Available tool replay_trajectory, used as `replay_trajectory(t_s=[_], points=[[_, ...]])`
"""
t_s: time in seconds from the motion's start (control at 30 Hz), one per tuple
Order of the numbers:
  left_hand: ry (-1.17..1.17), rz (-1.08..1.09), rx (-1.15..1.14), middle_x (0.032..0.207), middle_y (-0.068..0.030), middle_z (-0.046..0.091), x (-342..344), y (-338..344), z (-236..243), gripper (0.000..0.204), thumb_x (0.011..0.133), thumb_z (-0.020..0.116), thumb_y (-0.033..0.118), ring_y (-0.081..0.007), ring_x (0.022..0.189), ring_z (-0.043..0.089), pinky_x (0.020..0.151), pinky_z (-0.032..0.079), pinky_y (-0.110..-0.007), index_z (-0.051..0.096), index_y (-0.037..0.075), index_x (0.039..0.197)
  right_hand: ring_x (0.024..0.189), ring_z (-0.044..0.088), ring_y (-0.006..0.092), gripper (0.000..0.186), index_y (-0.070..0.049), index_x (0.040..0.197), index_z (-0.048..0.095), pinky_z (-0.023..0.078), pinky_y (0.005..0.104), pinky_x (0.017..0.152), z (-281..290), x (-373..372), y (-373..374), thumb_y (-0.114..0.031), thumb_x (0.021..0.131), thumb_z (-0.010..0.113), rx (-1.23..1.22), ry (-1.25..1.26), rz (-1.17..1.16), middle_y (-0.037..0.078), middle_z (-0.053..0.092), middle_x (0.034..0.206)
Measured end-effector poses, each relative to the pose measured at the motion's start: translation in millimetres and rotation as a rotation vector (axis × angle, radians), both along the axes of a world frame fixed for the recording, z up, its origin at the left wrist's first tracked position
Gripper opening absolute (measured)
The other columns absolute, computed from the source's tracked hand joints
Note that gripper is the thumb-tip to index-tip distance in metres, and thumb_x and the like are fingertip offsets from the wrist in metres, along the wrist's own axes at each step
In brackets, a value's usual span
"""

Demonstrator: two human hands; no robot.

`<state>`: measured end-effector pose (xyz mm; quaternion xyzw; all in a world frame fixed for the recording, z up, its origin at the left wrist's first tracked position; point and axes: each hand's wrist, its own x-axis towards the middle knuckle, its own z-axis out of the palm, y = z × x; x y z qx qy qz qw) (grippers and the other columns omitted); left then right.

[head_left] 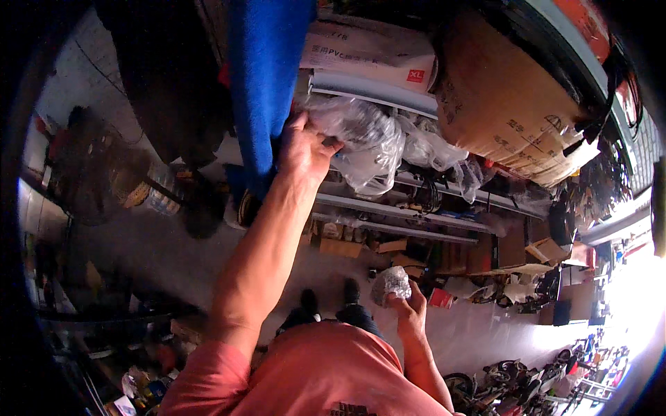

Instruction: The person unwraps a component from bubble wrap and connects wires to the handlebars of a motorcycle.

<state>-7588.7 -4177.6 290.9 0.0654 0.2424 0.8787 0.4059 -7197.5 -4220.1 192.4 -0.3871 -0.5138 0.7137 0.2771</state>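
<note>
My left hand is raised to the shelf, with its thumb and fingers around the edge of a crumpled clear plastic bag. The top of that bag is blurred, and some of my fingertips are hidden behind it. Lower down on the right, my right hand is closed on a small bundle wrapped in crumpled clear plastic. What lies inside the wrapping cannot be made out. A blue cloth hangs just left of my left hand.
Above the bag lies a pale cardboard carton; right of it sits a large brown carton. Metal shelf rails run below, with open boxes underneath. A dark fan-like object stands left. Bicycles and bright light are lower right.
</note>
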Motion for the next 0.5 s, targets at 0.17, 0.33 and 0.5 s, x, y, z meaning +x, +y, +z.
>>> replay_trajectory(t_s=[0.17,0.33,0.5], points=[[-0.132,-0.282,0.384,0.104,-0.0168,0.077,-12.1,-16.7,-26.5,0.025,0.101,0.065,0.031,-0.0396,0.093,0.074,0.084,0.062,-0.058,0.074,0.007,0.100,0.105,0.067,0.0166,0.045,0.003,0.133,0.063,0.051,0.0306,0.095,20.3,-8.5,-10.3,-0.007,0.089,0.067,0.012,-0.023,-0.055,0.006,0.071,0.116],[-0.136,-0.304,0.442,0.094,-0.0134,0.074,-5.9,-38.5,-23.1,0.031,0.102,0.065,0.035,-0.0361,0.090,0.073,0.083,0.061,-0.054,0.071,0.005,0.101,0.106,0.066,0.0161,0.046,0.003,0.133,0.063,0.050,0.0300,0.095,19.4,-10.6,-6.1,-0.007,0.089,0.067,0.077,-0.027,-0.069,0.006,0.071,0.116],[-0.132,-0.335,0.322,0.076,-0.0040,0.051,47.1,-87.0,5.5,0.033,0.103,0.060,0.038,-0.0258,0.088,0.056,0.083,0.053,-0.042,0.063,0.005,0.103,0.104,0.065,0.0145,0.045,0.004,0.135,0.061,0.051,0.0297,0.093,15.9,-12.3,2.5,-0.005,0.091,0.069,0.121,0.014,-0.103,0.006,0.070,0.118]])
